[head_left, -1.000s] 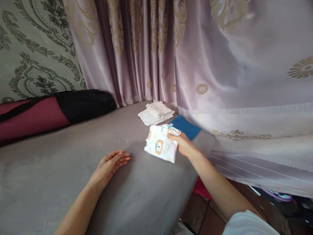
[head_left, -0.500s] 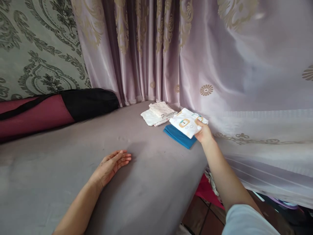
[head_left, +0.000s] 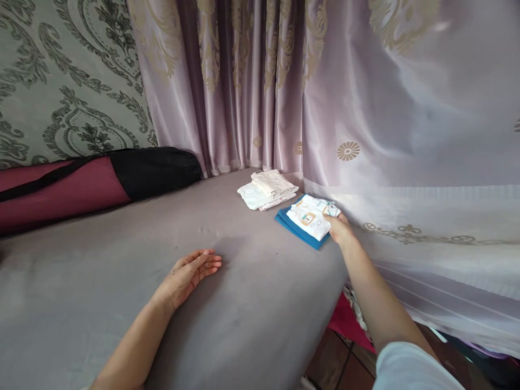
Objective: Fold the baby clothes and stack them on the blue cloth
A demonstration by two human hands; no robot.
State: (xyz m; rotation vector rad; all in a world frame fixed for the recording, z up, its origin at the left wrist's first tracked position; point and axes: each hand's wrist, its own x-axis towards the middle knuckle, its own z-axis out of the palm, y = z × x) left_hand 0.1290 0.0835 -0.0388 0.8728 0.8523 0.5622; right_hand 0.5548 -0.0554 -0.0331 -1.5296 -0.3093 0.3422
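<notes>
A small folded white garment with orange and teal prints [head_left: 309, 216] lies on top of a folded blue cloth [head_left: 293, 226] near the far right edge of the grey bed [head_left: 122, 281]. My right hand [head_left: 338, 226] grips the printed garment at its right end, fingers closed on it. Flat on the grey sheet lies my left hand [head_left: 187, 275], palm down and open, holding nothing. A stack of folded cream and white cloths [head_left: 268, 188] sits just behind the blue cloth.
A maroon and black rolled bag [head_left: 89, 181] lies along the patterned wall at the back left. Lilac curtains [head_left: 365, 108] hang close behind and to the right of the bed. Red cloth [head_left: 345, 319] and tiled floor show below the bed's right edge.
My right hand carried the printed garment from the middle of the bed to the far right and set it down on the blue cloth. My left hand stayed put.
</notes>
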